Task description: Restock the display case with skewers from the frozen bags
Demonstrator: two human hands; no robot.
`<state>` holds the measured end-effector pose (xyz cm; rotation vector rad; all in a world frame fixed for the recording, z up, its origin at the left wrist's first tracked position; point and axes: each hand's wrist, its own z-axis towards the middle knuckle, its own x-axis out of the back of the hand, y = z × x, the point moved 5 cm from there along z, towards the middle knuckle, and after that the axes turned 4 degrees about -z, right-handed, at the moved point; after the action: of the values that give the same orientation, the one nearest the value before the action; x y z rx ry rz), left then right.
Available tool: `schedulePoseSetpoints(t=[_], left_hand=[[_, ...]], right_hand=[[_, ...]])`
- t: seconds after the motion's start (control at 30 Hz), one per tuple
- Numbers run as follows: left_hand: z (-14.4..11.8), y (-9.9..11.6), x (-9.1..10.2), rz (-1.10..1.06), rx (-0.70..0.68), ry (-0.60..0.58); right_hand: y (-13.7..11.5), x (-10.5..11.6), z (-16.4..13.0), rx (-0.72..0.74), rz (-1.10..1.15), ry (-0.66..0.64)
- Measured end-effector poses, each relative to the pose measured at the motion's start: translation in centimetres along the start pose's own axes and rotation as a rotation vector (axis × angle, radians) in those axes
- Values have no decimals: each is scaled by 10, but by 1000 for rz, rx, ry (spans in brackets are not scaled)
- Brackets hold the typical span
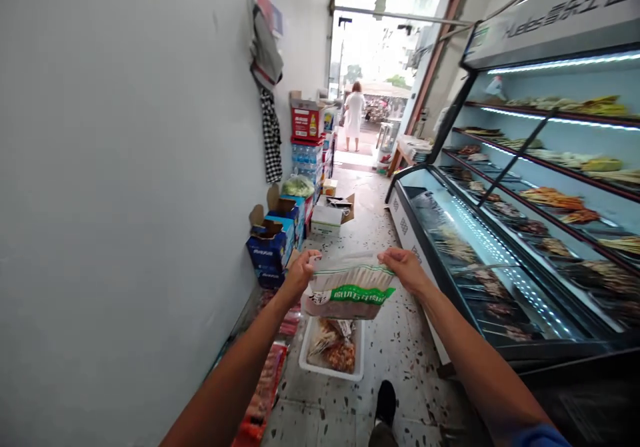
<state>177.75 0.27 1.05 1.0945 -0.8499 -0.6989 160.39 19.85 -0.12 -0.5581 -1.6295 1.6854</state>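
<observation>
Along the left wall, flat red packets [267, 383] are lying on the floor by the person's left forearm, and further back blue cartons [273, 243] are standing open, with a red box [306, 121] stacked on cases of bottled water [307, 160] beyond them. Checked cloth [271, 137] is hanging from the wall above.

The left hand [300, 272] is pinching the top left corner of a clear food bag [347, 293], fingers closed on the plastic edge. The bag is hanging in the air between both hands, its green and white label facing me, pale sticks showing near its top and something pinkish in its bottom. The right hand [405, 267] is gripping the top right corner the same way, so the bag's mouth is being stretched between them.

Directly under the bag, a white tub [311, 360] is sitting on the speckled floor [395, 340], holding more bagged food. A dark shoe [386, 403] is showing near the bottom edge.

To the right, a lit display cooler [505, 260] is running along the aisle, skewers lying on its shelves. Far off in the doorway, a person in white [355, 117] is standing with their back turned
</observation>
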Motion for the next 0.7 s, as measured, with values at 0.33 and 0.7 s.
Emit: schedulePoseSetpoints(t=[0.33, 0.7], left_hand=[[235, 59, -214, 369, -177, -234], [433, -2, -344, 504, -156, -285]], right_hand=[[45, 261, 155, -20, -292, 74], [135, 389, 290, 222, -709, 176]])
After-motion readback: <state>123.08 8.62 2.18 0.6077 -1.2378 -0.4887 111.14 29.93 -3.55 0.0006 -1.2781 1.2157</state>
